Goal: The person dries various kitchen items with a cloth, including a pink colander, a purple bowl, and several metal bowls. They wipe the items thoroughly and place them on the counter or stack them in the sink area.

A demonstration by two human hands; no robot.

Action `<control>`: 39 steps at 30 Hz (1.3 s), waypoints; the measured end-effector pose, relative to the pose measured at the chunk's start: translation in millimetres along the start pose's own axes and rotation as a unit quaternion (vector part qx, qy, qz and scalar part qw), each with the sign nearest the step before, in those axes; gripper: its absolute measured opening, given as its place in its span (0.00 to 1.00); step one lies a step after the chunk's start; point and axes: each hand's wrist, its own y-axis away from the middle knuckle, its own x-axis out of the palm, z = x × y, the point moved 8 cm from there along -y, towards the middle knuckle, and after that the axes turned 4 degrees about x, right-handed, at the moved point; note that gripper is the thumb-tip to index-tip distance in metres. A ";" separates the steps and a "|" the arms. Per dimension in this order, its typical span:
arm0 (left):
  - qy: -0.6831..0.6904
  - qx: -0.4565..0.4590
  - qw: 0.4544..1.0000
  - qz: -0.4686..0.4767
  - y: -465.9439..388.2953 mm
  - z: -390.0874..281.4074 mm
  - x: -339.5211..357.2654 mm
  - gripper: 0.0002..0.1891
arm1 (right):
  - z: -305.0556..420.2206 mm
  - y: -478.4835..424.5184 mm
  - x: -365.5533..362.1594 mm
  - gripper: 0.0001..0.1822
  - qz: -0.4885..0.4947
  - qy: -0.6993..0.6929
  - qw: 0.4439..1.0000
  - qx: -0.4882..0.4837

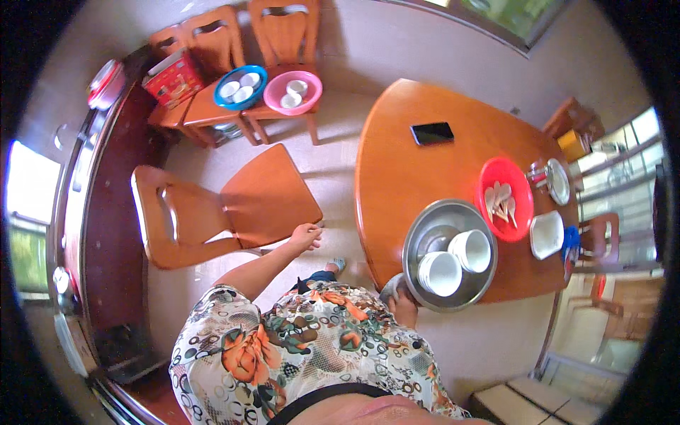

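Observation:
My left hand (306, 237) hangs near the front corner of the seat of a wooden chair (265, 196), with its fingers loosely bent and nothing in them. At the near edge of the table, my right hand (402, 308) holds a pale grey, rounded item (392, 287), which the hand and the basin partly hide. Just beside that hand, a stainless steel basin (433, 244) sits at the table's edge. Two stacks of white bowls stand inside it, the near stack (440, 273) and the far stack (469, 251).
On the wooden table (393, 175) are a black phone (432, 133), a red basin (484, 183) holding several spoons (499, 202) and a white dish (547, 235). A blue basin (218, 101) and a pink basin (273, 101), both with white bowls, rest on chairs by the wall.

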 end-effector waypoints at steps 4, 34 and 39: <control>0.008 -0.029 0.995 -0.093 29.5 99.3 -60.1 0.15 | 42.3 -19.4 0.5 0.20 0.061 -0.003 0.992 -0.112; 0.181 -0.134 0.882 -0.414 387.8 502.7 -171.3 0.21 | 130.7 -71.9 80.3 0.14 -0.136 0.176 0.952 -0.210; 0.239 -0.258 0.811 -0.468 476.7 613.2 -187.7 0.15 | 87.4 -125.8 223.5 0.14 0.110 -0.006 0.990 -0.088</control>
